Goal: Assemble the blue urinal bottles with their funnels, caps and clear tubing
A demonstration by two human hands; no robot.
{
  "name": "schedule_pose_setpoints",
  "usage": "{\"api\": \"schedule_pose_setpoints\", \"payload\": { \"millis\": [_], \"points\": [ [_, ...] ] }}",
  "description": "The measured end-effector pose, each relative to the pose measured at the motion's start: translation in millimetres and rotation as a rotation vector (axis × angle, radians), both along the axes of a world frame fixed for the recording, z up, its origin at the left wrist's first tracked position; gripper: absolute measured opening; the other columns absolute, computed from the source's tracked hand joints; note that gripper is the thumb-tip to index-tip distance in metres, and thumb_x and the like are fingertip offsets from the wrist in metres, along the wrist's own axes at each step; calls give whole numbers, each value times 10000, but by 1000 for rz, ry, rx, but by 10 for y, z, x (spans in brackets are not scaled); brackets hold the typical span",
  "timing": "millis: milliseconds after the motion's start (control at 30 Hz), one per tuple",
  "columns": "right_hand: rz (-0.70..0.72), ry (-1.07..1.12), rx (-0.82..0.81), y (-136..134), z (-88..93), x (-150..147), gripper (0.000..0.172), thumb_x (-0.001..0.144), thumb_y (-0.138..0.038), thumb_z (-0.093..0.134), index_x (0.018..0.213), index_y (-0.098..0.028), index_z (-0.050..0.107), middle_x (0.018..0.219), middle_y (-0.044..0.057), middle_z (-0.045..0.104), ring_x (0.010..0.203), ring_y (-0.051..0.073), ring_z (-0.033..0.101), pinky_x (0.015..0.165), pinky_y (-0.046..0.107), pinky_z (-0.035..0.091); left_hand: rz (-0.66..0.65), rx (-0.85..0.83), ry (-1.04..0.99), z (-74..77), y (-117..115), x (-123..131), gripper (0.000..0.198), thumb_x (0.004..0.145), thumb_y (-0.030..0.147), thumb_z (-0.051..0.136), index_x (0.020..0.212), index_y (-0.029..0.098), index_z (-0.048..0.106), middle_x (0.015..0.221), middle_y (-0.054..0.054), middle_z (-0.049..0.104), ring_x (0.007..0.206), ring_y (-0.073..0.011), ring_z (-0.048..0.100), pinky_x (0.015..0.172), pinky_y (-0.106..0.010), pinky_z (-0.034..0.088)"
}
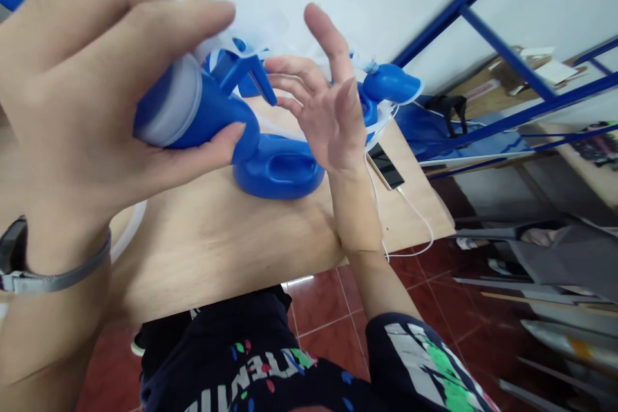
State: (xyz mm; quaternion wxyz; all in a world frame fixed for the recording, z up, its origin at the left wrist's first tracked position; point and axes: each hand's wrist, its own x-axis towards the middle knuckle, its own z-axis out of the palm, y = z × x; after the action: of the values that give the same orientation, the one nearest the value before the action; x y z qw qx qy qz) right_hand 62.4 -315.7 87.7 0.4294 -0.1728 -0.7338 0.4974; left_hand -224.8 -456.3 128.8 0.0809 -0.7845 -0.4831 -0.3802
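My left hand (82,90), close to the camera, grips the neck of a blue plastic urinal-type bottle (270,183) between thumb and fingers. A whitish translucent collar (186,100) rings the neck, and a thin translucent edge shows under my index finger. From the neck a blue hinged flap (261,80) juts out to the right. My right hand (333,116) is raised with fingers spread and appears to hold nothing; its fingertips are near the flap. Below both hands, the bottle's body with its recessed grip rests on the table (217,238).
Behind my right hand is another blue spouted piece (391,82). A phone (386,166) with a white cable (425,219) lies near the table's right edge. Clear tubing (129,232) curves beside my left wrist. A blue metal bunk frame (463,0) stands to the right.
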Motion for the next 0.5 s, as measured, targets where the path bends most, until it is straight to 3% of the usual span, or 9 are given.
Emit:
{"api": "schedule_pose_setpoints", "payload": {
  "millis": [100, 267, 400, 500],
  "points": [
    [-6, -80, 64, -173, 130, 28, 816, 1045, -924, 637, 1680, -412, 668, 1556, 28, 831, 1607, 342, 733, 1396, 482, 613, -25, 55, 104, -31, -32, 27, 774, 1081, 549, 849, 1798, 621, 565, 1579, 34, 732, 1420, -450, 765, 1194, -762, 657],
    [-81, -289, -16, -312, 125, -86, 918, 986, -1058, 533, 1621, -432, 750, 1574, 60, 827, 1526, 406, 757, 1228, 529, 738, -8, 50, 226, 8, -75, 201, 618, 1141, 564, 647, 1753, 504, 579, 1567, -16, 714, 1352, -426, 802, 1065, -688, 706],
    [-53, -181, -82, -401, 119, -133, 723, 1077, -961, 535, 1422, -396, 827, 1389, 57, 843, 1282, 363, 807, 1116, 521, 760, 113, -132, 325, 122, -173, 319, 546, 1160, 643, 540, 1684, 504, 610, 1432, -45, 679, 1409, -433, 793, 1108, -724, 717],
    [-44, -119, -124, -459, 114, -149, 649, 1140, -896, 525, 1305, -349, 832, 1170, 50, 810, 1012, 313, 774, 1009, 505, 758, 129, -178, 395, 158, -235, 393, 475, 1186, 612, 500, 1629, 497, 626, 1281, -56, 656, 1334, -391, 815, 1027, -669, 761]
  ]
}}
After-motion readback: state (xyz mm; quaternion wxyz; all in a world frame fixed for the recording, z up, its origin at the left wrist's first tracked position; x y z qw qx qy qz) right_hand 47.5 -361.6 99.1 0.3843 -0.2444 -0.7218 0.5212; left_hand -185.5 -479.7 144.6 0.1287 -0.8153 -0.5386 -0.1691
